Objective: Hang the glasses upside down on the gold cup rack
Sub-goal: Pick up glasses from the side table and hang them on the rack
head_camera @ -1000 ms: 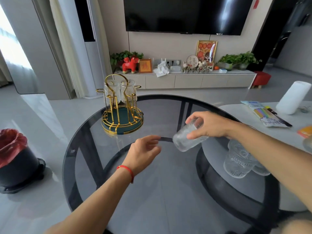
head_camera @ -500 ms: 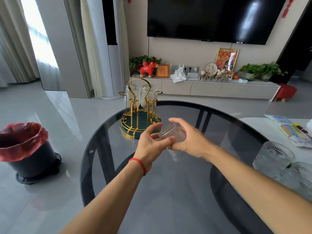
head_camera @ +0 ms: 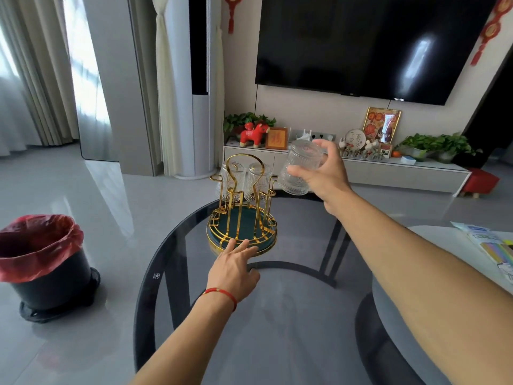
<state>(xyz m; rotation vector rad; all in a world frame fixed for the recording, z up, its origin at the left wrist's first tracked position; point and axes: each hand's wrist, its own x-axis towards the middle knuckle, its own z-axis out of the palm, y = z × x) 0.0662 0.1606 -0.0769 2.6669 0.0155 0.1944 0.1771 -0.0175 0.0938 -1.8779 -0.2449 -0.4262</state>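
Observation:
The gold cup rack [head_camera: 242, 215] with a dark green base stands at the far edge of the round glass table [head_camera: 291, 315]. Two ribbed glasses [head_camera: 256, 182] hang upside down on its far pegs. My right hand [head_camera: 323, 173] holds a ribbed clear glass [head_camera: 301, 168] upside down in the air, just right of and above the rack's right pegs. My left hand [head_camera: 236, 266] lies flat on the table with fingers spread, its fingertips touching the rack's near rim.
A black bin with a red liner [head_camera: 41, 262] stands on the floor at left. A white side table [head_camera: 458, 245] with coloured packets [head_camera: 494, 245] overlaps the glass table at right. Behind are a TV cabinet [head_camera: 361, 168] with ornaments and a wall TV.
My right hand has lifted the glass from low over the table up beside the rack and turned it upside down. My left hand has let go of the glass and reached the rack's base.

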